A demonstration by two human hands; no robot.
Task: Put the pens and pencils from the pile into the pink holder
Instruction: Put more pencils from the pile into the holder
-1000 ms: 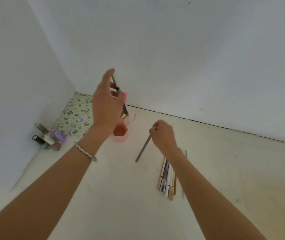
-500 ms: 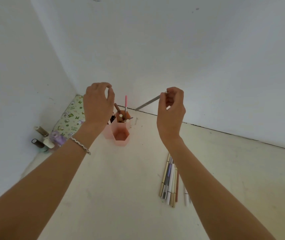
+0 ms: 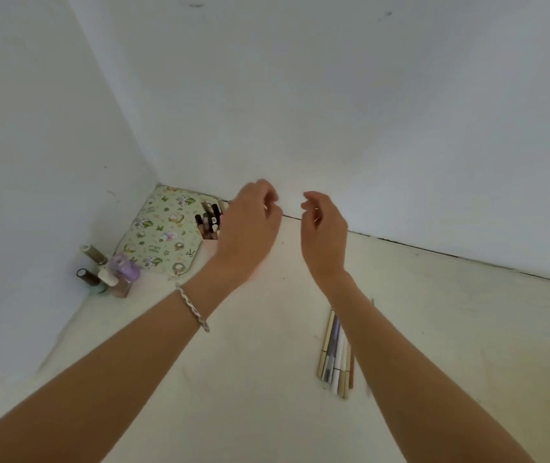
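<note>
My left hand (image 3: 250, 228) hovers over the pink holder (image 3: 207, 236) and hides most of it. Only the holder's left compartment shows, with several pens standing in it. The left fingers curl downward, and what lies under them is hidden. My right hand (image 3: 323, 232) hangs just to the right of the left one, fingers loosely curled, with nothing visible in it. The grey pencil is not visible. The pile of pens and pencils (image 3: 335, 352) lies on the white surface, partly under my right forearm.
A green patterned pouch (image 3: 160, 232) lies in the corner behind the holder. Several small bottles (image 3: 110, 272) stand at the left wall. White walls close in the far side and the left.
My left hand moved right, over the holder. The grey pencil my right hand pinched has gone from view, and the right fingers have loosened.
</note>
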